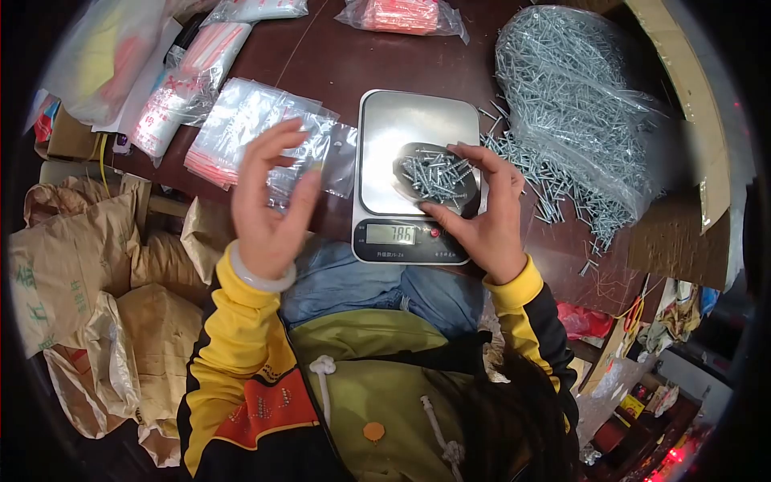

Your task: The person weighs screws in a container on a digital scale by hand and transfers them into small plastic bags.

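Evidently, bags (233, 128) are lying unfilled at ten o'clock, the left hand (269, 205) is hovering open, empty — while the scale (384, 136) is already registering screws (436, 174) at one, the right hand (496, 221) grasping their dish (472, 185), more screws lying loose at two.

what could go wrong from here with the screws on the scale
The right hand grips the small round dark dish on the silver-and-black digital scale, so its touch may skew the reading. If the dish tips, its silver metal screws could spill. Loose screws beside the bulging clear plastic bag might get knocked off the dark reddish-brown table.
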Available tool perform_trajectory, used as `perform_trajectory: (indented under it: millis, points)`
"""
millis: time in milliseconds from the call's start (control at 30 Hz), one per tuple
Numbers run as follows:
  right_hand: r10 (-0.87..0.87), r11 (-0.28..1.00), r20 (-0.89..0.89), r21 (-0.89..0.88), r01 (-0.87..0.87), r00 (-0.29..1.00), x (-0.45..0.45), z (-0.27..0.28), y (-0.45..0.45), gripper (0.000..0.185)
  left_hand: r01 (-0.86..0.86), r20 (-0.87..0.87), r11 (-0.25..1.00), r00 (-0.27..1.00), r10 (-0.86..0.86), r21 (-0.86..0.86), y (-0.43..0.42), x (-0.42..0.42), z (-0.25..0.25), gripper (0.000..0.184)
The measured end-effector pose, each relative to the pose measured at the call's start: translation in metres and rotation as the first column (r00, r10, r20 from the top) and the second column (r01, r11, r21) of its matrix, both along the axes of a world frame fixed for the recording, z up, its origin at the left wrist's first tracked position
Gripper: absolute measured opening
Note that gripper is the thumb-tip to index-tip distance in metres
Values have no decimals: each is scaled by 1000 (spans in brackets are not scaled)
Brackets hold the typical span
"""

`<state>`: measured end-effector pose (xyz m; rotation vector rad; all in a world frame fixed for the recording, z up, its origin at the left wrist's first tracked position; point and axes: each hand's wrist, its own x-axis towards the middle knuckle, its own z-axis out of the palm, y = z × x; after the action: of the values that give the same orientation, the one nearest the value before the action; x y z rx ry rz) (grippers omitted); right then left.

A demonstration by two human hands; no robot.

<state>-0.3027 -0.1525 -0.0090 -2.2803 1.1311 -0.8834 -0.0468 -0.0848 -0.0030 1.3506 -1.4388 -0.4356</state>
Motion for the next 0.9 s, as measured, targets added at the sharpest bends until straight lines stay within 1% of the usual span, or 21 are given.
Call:
perform_trajectory:
  millis: [67, 100, 133, 167, 200, 267, 300, 333, 367, 400, 433, 467, 500, 533, 567, 633, 667, 700, 800, 833, 900]
  points:
    - [3, 1000, 24, 8, -3, 1000, 2, 2, 2, 66, 143, -207, 989, 970, -131, 44, -1, -18, -2, 38]
    - [12, 998, 113, 67, -19, 994, 4, 2, 2, 65, 232, -334, 968, 923, -189, 93, -2, -29, 0, 37]
    - [16, 992, 201, 123, -42, 980, 7, 3, 3, 64, 284, -401, 950, 891, -212, 128, -4, -40, 9, 38]
    - [17, 982, 287, 175, -69, 958, 9, 3, 3, 63, 298, -449, 946, 868, -211, 131, -7, -48, 6, 41]
    - [52, 985, 253, 145, -91, 966, 12, 9, 3, 63, 313, -497, 940, 842, -210, 134, -10, -55, 3, 44]
    - [120, 987, 181, 86, -137, 976, 21, 34, 1, 64, 352, -717, 912, 689, -102, 210, -20, -71, 13, 45]
    - [207, 978, 114, -35, -204, 972, 26, 50, -3, 64, 425, -846, 888, 527, -84, 177, -23, -73, 13, 44]
    - [237, 970, 28, -67, -234, 971, 32, 62, -4, 65, 477, -938, 867, 346, -39, 140, -27, -75, 14, 44]
    - [262, 959, -57, -99, -266, 964, 38, 71, -4, 66, 543, -997, 839, 72, -29, 15, -31, -74, 8, 43]
    - [283, 945, -142, -127, -301, 949, 43, 79, -5, 66, 570, -979, 812, -206, -5, -124, -34, -74, 9, 43]
    - [272, 946, -213, -122, -302, 938, 45, 84, -7, 66, 533, -993, 841, -114, -43, -98, -31, -79, 13, 38]
    - [293, 942, -224, -101, -321, 930, 46, 90, -9, 66, 491, -997, 869, -18, -69, -69, -29, -84, 19, 33]
    - [314, 937, -233, -80, -340, 920, 43, 95, -12, 66, 539, -970, 825, -238, -47, -173, -33, -81, 10, 33]
    - [336, 931, -244, -57, -359, 910, 39, 97, -15, 66, 559, -895, 779, -445, -8, -285, -37, -77, 0, 33]
    - [345, 926, -192, -89, -366, 919, 34, 97, -16, 65, 571, -850, 747, -526, 13, -342, -39, -72, -9, 31]
    - [314, 937, -72, -137, -321, 947, 23, 99, -17, 66, 541, -796, 760, -603, 53, -359, -45, -72, -11, 30]
    - [268, 960, -20, -81, -269, 963, 15, 98, -14, 68, 529, -765, 766, -640, 77, -366, -47, -72, -11, 30]
    - [217, 976, 34, -24, -217, 975, 7, 98, -11, 70, 503, -706, 752, -705, 72, -426, -47, -70, -10, 29]
    - [64, 998, 277, -5, -65, 959, -6, 68, -8, 71, 455, -702, 837, -701, 125, -305, -46, -70, -7, 28]
    - [47, 997, 210, 45, -58, 977, -15, 61, -8, 69, 428, -662, 831, -743, 99, -356, -46, -67, -9, 26]
    - [-67, 978, 374, 209, -14, 925, -5, 38, -1, 66, 382, -649, 851, -758, 67, -359, -44, -64, -10, 27]
